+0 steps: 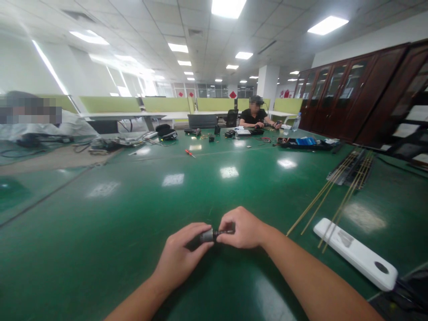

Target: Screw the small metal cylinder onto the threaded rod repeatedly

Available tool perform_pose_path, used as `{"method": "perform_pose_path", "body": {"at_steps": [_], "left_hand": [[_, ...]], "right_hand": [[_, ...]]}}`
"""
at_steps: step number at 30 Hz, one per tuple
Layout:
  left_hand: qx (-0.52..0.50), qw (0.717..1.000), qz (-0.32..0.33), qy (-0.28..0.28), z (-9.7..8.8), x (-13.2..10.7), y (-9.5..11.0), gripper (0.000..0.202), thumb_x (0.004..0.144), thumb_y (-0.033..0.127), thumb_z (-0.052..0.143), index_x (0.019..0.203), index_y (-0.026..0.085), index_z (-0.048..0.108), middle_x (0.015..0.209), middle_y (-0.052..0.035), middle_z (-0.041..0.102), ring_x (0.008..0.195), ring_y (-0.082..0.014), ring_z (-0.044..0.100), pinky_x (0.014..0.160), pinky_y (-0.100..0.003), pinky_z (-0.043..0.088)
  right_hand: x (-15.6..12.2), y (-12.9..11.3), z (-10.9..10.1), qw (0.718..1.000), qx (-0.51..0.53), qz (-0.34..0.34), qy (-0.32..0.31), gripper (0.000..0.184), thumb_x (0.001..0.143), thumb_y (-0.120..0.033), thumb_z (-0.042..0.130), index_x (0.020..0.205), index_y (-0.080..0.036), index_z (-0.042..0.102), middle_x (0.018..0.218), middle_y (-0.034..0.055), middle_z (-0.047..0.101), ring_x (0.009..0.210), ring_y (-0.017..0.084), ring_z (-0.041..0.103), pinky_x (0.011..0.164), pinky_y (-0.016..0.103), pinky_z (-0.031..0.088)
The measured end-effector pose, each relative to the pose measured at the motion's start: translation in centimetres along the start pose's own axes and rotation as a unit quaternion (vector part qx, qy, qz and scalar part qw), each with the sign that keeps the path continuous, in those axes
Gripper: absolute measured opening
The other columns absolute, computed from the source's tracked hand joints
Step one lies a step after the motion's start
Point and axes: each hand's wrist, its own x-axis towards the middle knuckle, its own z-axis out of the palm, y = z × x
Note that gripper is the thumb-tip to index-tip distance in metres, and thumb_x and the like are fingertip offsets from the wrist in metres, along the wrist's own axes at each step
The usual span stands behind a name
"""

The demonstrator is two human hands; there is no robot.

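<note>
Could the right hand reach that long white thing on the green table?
Probably yes: the white bar lies near the right hand, bare table between. But thin rods rest across the bar, and that hand pinches a small dark part.

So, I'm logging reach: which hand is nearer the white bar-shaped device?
Right. The right hand is left of the white device; the left hand lies farther left. Both hold the dark cylinder.

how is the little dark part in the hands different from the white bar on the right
The dark part is small, rounded and dark grey; the white bar is long, flat and white. The dark part is gripped between the left hand and right hand; the white bar lies on the green table, untouched by either, with thin rods across one end.
</note>
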Motion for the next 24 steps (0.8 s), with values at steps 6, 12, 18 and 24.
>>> {"method": "perform_pose_path", "body": {"at_steps": [6, 12, 18, 24], "left_hand": [[0.002, 1.000, 0.002, -0.002, -0.07, -0.08, -0.14, 0.025, 0.082, 0.027, 0.072, 0.107, 0.024, 0.071, 0.103, -0.0044, 0.074, 0.094, -0.0206, 0.071, 0.087, -0.031, 0.059], [0.009, 1.000, 0.000, -0.008, -0.07, -0.24, -0.36, 0.026, 0.083, 0.027, 0.072, 0.109, 0.025, 0.070, 0.105, -0.0033, 0.073, 0.095, -0.0191, 0.070, 0.088, -0.030, 0.058], [0.008, 1.000, 0.001, -0.002, -0.09, -0.17, -0.39, 0.026, 0.083, 0.027, 0.072, 0.109, 0.027, 0.069, 0.105, -0.0015, 0.073, 0.095, -0.0178, 0.070, 0.089, -0.028, 0.057], [0.008, 1.000, 0.003, 0.002, -0.17, -0.15, -0.43, 0.026, 0.083, 0.027, 0.072, 0.109, 0.026, 0.069, 0.105, -0.0014, 0.073, 0.095, -0.0179, 0.070, 0.088, -0.028, 0.057]], "right_hand": [[0.04, -0.10, -0.13, 1.000, -0.006, -0.001, -0.002, 0.014, 0.077, -0.031, 0.072, 0.079, -0.017, 0.074, 0.069, 0.0003, 0.067, 0.062, 0.011, 0.058, 0.059, 0.022, 0.039], [0.08, -0.12, -0.12, 1.000, -0.009, 0.002, -0.001, 0.013, 0.076, -0.030, 0.072, 0.078, -0.017, 0.073, 0.069, -0.0002, 0.067, 0.062, 0.011, 0.057, 0.059, 0.021, 0.039], [0.06, -0.17, -0.05, 1.000, -0.006, 0.011, 0.009, 0.011, 0.074, -0.028, 0.074, 0.075, -0.017, 0.071, 0.066, -0.0014, 0.065, 0.059, 0.010, 0.055, 0.057, 0.021, 0.037], [0.00, -0.12, -0.05, 1.000, -0.004, 0.017, 0.015, 0.011, 0.073, -0.028, 0.074, 0.075, -0.017, 0.070, 0.067, -0.0018, 0.065, 0.060, 0.010, 0.056, 0.056, 0.021, 0.037]]}}
